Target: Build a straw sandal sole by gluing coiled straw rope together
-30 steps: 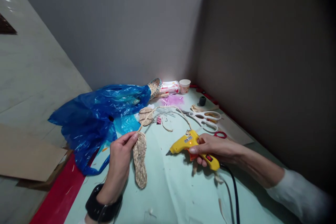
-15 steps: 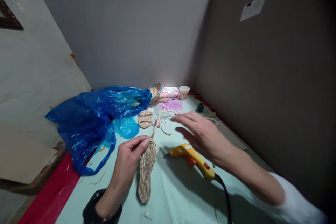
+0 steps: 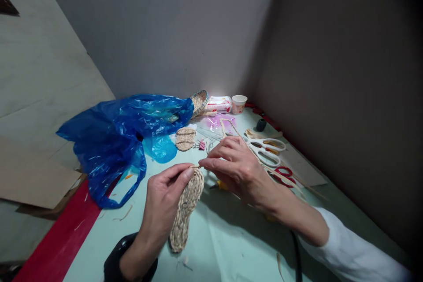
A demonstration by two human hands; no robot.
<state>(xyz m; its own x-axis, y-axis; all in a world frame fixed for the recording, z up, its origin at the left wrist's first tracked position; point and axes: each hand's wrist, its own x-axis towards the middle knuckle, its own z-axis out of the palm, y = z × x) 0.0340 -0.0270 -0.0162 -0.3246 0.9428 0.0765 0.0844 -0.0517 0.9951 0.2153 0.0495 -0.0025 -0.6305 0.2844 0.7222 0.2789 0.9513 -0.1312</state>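
Observation:
A braided straw sole (image 3: 183, 211) hangs slanting over the pale green table, its wider end pinched between thumb and forefinger of my left hand (image 3: 165, 194). My right hand (image 3: 239, 167) is closed at the sole's top edge, its fingertips pinching the straw braid (image 3: 195, 166) that leads off the sole. Part of the loose braid (image 3: 228, 120) loops up behind my right hand. Beneath that hand lies a yellow glue gun (image 3: 222, 185), mostly hidden, its tip showing at the left and its black cord (image 3: 295, 255) running toward me.
A blue plastic bag (image 3: 109, 136) spreads at the left, with a woven straw slipper (image 3: 199, 102) at its end. Behind are a paper cup (image 3: 239, 104) and an oval straw piece (image 3: 185, 139). White-handled scissors (image 3: 268, 157) and red-handled scissors (image 3: 287, 175) lie right. Grey panels stand behind.
My right hand has moved left and down from above the glue gun and taken hold of the braid at the sole. My left hand keeps its pinch. The camera view has shifted slightly.

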